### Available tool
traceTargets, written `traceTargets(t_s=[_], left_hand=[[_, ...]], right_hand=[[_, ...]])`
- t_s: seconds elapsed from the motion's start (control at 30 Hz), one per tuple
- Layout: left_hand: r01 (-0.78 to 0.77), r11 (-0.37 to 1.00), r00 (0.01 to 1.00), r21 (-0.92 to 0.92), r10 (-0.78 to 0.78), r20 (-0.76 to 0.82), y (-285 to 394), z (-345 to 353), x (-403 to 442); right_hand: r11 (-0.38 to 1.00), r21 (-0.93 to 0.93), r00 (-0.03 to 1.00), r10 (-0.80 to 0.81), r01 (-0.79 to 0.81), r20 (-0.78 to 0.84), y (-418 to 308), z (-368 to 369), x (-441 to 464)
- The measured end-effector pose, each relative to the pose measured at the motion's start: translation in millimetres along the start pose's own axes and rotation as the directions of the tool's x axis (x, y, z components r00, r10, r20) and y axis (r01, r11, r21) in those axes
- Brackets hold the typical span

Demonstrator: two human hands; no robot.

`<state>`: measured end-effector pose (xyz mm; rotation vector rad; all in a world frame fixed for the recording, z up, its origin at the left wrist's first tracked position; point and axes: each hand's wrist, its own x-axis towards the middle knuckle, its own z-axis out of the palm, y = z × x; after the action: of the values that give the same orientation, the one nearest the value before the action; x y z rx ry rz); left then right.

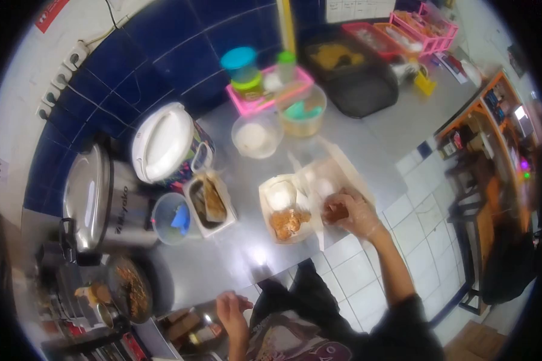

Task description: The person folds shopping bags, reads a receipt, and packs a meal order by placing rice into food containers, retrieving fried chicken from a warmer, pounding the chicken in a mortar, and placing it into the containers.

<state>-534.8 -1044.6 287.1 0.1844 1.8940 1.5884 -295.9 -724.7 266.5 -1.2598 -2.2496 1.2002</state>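
An open paper food box (294,236) lies on the metal counter, with white rice (280,195) and brown fried food (288,225) in its left half. My right hand (352,215) is over the box's right part, its fingers curled around something reddish brown (334,212), too blurred to name. A small pale round item (324,187) lies just behind those fingers. My left hand (232,308) hangs low in front of the counter edge, fingers bent and apart from any object.
Left of the box stand a metal tray (208,206), a clear bowl (166,224), a white-lidded container (165,143) and a large cooker (102,201). Behind are a bowl of white powder (256,137), a tub (303,114) and a black tray (367,90).
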Motion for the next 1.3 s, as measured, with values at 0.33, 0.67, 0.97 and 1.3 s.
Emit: traceTargets(t_s=[0.33,0.67,0.97,1.3], left_hand=[[0.003,0.998,0.99,-0.06,-0.011,-0.137,-13,-8,-9],[0.034,0.998,0.949,-0.054,-0.049,-0.313,-61,-126,-61],[-0.248,0.855,0.743,0.455,0.47,-0.477,-27,-323,-151],[0.087,0.933,0.187,0.35,0.33,-0.925,-152,-470,-246]], right_hand=[[0.831,0.556,0.999,0.026,0.0,-0.038,75,37,24],[0.966,0.226,0.93,-0.032,0.123,-0.366,40,7,11],[0.917,0.326,-0.116,-0.358,-0.228,0.926,-361,358,-188],[0.928,-0.2,-0.615,-0.039,-0.314,0.788,-385,558,-308]])
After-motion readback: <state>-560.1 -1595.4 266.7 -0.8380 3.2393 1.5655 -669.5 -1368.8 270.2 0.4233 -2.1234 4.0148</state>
